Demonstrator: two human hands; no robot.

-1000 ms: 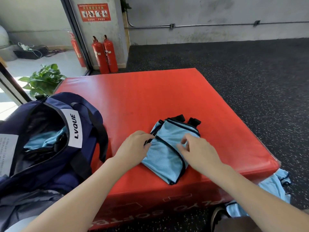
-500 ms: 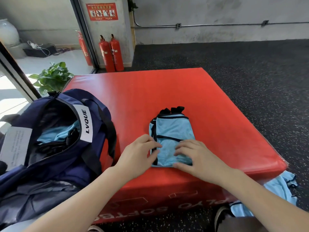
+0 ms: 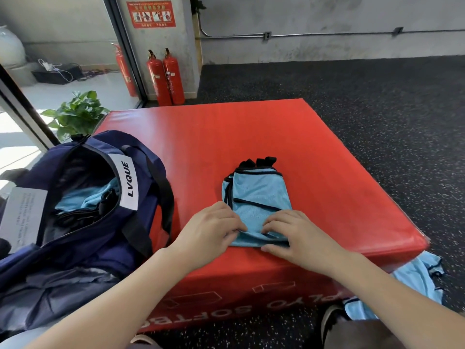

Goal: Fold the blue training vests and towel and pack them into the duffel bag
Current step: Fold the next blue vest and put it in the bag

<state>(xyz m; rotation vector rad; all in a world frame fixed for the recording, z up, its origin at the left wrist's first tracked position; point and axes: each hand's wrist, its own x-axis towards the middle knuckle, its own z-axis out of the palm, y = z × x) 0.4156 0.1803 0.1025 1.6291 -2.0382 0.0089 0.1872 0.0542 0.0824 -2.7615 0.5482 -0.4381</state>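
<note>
A light blue mesh training vest [image 3: 256,195] with black trim lies folded into a narrow rectangle on the red plyo box [image 3: 251,137], near its front edge. My left hand [image 3: 211,227] pinches the vest's near left corner. My right hand [image 3: 294,233] grips the near right edge, fingers curled over the cloth. The navy duffel bag [image 3: 83,222] stands open at the left of the box, with light blue cloth [image 3: 83,197] inside. Another blue vest [image 3: 417,280] lies on the floor at the box's right front corner.
Fire extinguishers [image 3: 164,76] stand against the wall behind the box. A potted plant [image 3: 75,114] sits behind the bag by a glass door. Dark speckled rubber floor surrounds the box. My shoe [image 3: 332,321] is at the box's base.
The vest has gone from a skewed bundle to a straight, narrow rectangle. Both hands slid down to its near edge and now grip the corners.
</note>
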